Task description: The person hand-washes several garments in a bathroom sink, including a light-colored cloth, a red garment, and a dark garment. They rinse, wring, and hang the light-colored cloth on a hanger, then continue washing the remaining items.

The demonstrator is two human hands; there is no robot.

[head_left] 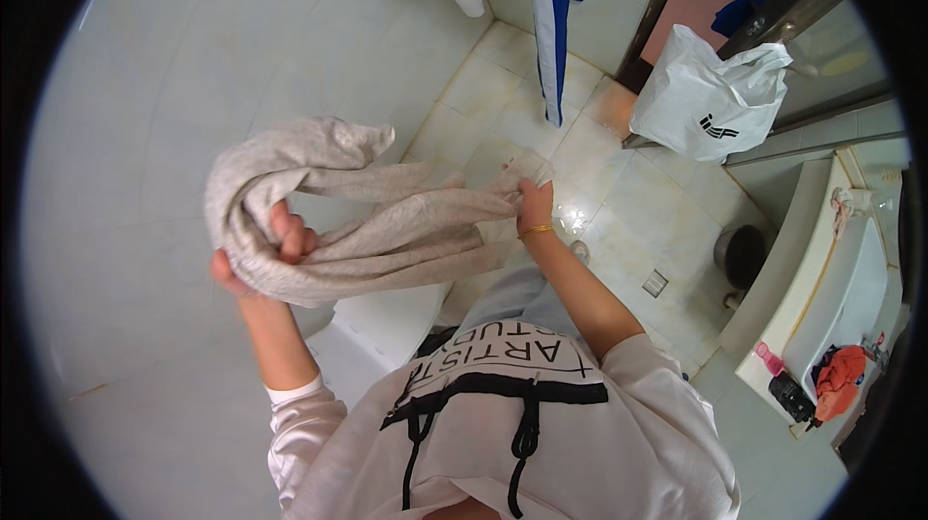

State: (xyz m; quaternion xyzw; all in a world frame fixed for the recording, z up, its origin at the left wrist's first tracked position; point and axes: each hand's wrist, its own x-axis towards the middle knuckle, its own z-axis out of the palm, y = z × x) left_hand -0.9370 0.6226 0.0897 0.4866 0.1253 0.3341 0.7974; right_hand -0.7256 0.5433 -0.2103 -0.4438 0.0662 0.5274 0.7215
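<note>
A long, light grey-beige piece of cloth (396, 216), perhaps a garment, stretches between my two hands in front of my body. Its thick folded bend loops over my left hand (280, 247), whose fingers curl round the fabric from inside the loop while the thumb side shows at the outer edge. Several folds hang side by side toward the right. There, my right hand (535, 203), with a yellow bracelet at the wrist, grips the gathered far end. Part of the left palm is hidden by the cloth.
Below the cloth stands a white toilet (391, 322). White and blue garments (556, 27) hang ahead. At the right are a white plastic bag (710, 95), a dark round basin (740, 256) and a washbasin counter (822, 259) with an orange cloth (839, 380). The tiled floor (628, 201) looks wet.
</note>
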